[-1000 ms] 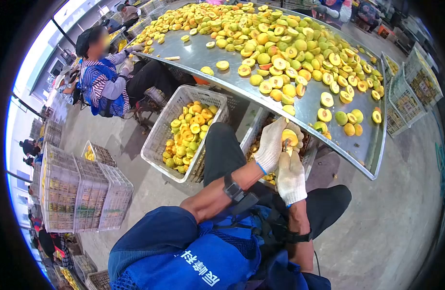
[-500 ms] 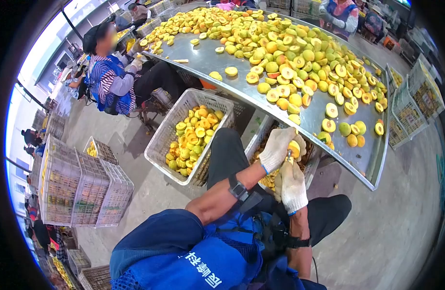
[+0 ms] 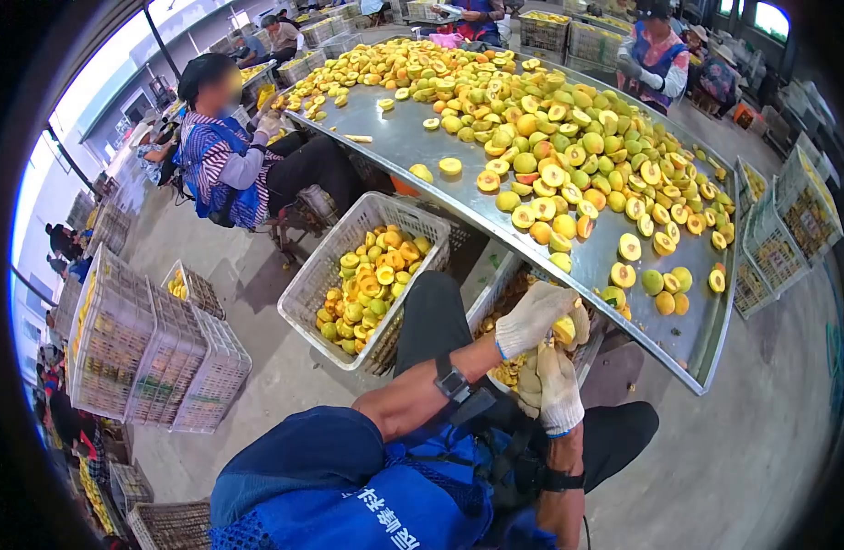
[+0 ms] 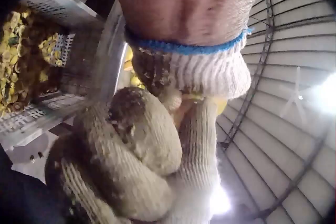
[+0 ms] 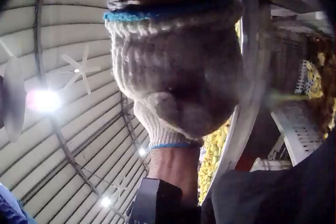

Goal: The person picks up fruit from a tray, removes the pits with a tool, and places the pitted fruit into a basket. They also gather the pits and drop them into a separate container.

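Observation:
In the head view the gloved left hand [image 3: 535, 320] holds a yellow fruit piece [image 3: 564, 330] near the metal table's front edge. The gloved right hand [image 3: 559, 392] sits just below it, curled round a small metal tool [image 3: 548, 343] whose tip is at the fruit. Most of the tool is hidden by the glove. Curled, soiled glove fingers [image 4: 142, 134] fill the left wrist view, with a sliver of yellow fruit [image 4: 222, 106] behind. In the right wrist view the right glove [image 5: 176, 71] hides its own grip.
Halved and whole fruits [image 3: 569, 137] are heaped on the metal table [image 3: 422, 147]. A crate of fruit halves [image 3: 298, 302] stands left of the knees; another crate [image 3: 495, 284] is under the hands. Stacked crates [image 3: 120, 348] stand at left. A seated person [image 3: 225, 165] works nearby.
The head view has tilted, so the table and crates sit lower in it. Both hands stay close together at the fruit piece, whose cut face shows less than before.

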The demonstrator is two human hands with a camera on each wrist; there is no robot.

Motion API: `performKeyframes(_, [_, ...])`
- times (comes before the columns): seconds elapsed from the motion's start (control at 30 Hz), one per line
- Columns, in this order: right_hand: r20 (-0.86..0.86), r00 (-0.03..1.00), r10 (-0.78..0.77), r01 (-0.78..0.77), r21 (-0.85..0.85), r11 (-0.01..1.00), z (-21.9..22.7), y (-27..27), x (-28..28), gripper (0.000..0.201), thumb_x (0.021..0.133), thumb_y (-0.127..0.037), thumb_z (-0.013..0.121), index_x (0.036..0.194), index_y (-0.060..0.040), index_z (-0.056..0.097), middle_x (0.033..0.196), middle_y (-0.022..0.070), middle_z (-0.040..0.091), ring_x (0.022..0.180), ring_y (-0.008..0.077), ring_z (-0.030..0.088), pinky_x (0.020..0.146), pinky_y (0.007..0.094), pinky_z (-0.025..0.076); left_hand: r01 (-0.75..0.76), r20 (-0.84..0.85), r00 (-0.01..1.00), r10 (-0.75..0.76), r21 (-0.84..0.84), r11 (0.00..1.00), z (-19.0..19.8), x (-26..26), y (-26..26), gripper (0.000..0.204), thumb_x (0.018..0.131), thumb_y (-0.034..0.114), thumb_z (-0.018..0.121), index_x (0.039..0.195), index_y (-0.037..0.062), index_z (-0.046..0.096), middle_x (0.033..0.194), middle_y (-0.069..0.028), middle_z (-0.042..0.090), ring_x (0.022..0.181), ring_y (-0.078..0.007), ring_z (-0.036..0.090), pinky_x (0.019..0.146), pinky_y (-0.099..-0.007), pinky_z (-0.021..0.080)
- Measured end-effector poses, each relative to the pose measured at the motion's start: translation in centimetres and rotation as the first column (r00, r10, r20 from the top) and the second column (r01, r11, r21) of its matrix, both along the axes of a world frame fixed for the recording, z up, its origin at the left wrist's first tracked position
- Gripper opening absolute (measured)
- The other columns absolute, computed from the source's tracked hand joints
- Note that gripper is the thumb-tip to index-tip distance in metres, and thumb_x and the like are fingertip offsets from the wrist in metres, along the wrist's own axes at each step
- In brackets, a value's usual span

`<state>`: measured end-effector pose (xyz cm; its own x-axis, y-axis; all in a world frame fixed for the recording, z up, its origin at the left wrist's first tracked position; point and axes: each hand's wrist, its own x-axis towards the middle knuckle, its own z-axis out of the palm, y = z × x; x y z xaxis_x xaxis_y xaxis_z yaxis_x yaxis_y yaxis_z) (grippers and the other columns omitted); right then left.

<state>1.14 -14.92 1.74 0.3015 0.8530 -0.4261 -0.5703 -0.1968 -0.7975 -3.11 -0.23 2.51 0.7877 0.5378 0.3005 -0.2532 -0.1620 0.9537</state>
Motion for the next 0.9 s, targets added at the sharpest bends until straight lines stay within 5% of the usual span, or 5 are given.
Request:
performKeyframes(0.2, [0.068, 0.997, 0.020, -0.024, 0.069, 0.997, -1.5, -0.4, 0.8, 0.031, 0.107, -0.037, 0.050, 0.090, -0.0124, 0.055, 0.060, -0.0039, 0.042, 0.041, 0.0068, 0.034, 0.037, 0.0254, 0.026, 0.056, 0.029, 0.998, -0.058, 0.064, 0.996, -2.6, 0.9, 1.1, 0.032, 0.100, 0.027, 0.053, 0.096, 0.0008, 0.070, 0.081, -0.0178, 0.069, 0.075, -0.0315, 0.067, 0.072, -0.0405, 0.055])
performKeyframes(0.5, [-0.059, 0.998, 0.005, 0.006, 0.181, 0.984, -6.2, -1.4, 2.3, 0.041, 0.102, -0.046, 0.058, 0.114, -0.0072, 0.062, 0.078, 0.0010, 0.060, 0.058, 0.0131, 0.058, 0.042, 0.0242, 0.041, 0.153, 0.122, 0.987, -0.108, -0.920, 0.361, -1.8, 1.1, -0.2, 0.045, 0.102, 0.043, 0.052, 0.089, 0.0017, 0.066, 0.077, -0.0153, 0.069, 0.064, -0.0263, 0.068, 0.057, -0.0368, 0.057])
performKeyframes(0.7, [-0.613, 0.735, 0.290, 0.111, 0.531, 0.840, -7.7, -1.7, 3.7, 0.040, 0.107, -0.049, 0.050, 0.103, -0.0094, 0.057, 0.060, -0.0012, 0.047, 0.040, 0.0095, 0.040, 0.034, 0.0259, 0.031, 0.019, 0.006, 1.000, -0.029, -0.867, 0.498, -4.0, 2.2, 0.6, 0.043, 0.108, 0.041, 0.047, 0.103, 0.0009, 0.062, 0.092, -0.0138, 0.070, 0.084, -0.0273, 0.070, 0.069, -0.0408, 0.061])
performKeyframes(0.8, [-0.221, 0.972, -0.080, 0.106, 0.111, 0.988, -7.1, -1.1, 4.1, 0.047, 0.105, -0.057, 0.049, 0.096, -0.0106, 0.056, 0.054, -0.0030, 0.038, 0.035, 0.0091, 0.029, 0.032, 0.0272, 0.025, 0.000, -0.039, 0.999, -0.026, -0.540, 0.842, -5.4, 1.3, 2.3, 0.039, 0.110, 0.036, 0.047, 0.119, -0.0008, 0.056, 0.104, -0.0148, 0.070, 0.092, -0.0264, 0.072, 0.080, -0.0442, 0.061])
performKeyframes(0.9, [-0.077, 0.971, -0.226, 0.226, -0.014, 0.974, -8.0, -0.8, 4.6, 0.053, 0.102, -0.062, 0.050, 0.095, -0.0105, 0.057, 0.054, -0.0037, 0.038, 0.035, 0.0100, 0.030, 0.032, 0.0281, 0.026, 0.215, 0.134, 0.974, -0.182, -0.799, 0.561, -4.9, -1.3, 6.0, 0.045, 0.108, 0.038, 0.052, 0.133, 0.0007, 0.051, 0.113, -0.0173, 0.070, 0.109, -0.0320, 0.071, 0.089, -0.0435, 0.062])
